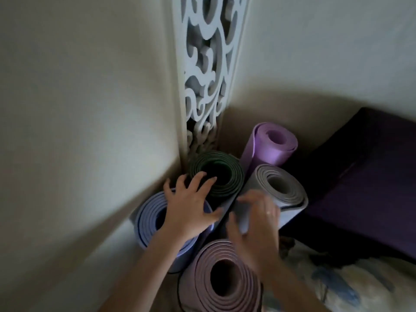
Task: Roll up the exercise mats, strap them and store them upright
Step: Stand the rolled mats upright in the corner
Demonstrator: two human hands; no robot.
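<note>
Left-hand fingers are seen spread wide and straight, tips laid on the rim of the dark green rolled mat, with the palm of the left hand over the top of the blue rolled mat; nothing is gripped. Right-hand fingers are motion-blurred; they appear loosely curved against the side of the grey rolled mat, but whether the right hand actually clasps it cannot be told.

Five rolls are stood on end in the wall corner below a white fretwork panel: green at the back, lilac rolled mat behind the grey one, blue at left, pink rolled mat nearest the camera. A thin dark strap is visible on the pink roll; straps on the others are not clearly seen. A dark purple cushion lies at right.

Step judged: final settling of the upright bundle. Rolls should be pressed together and back into the corner, so each is braced by a wall or a neighbour. The grey roll, seemingly tilted outward, should be brought vertical before release. Hands are best lifted slowly, one at a time, any lean being watched for.
</note>
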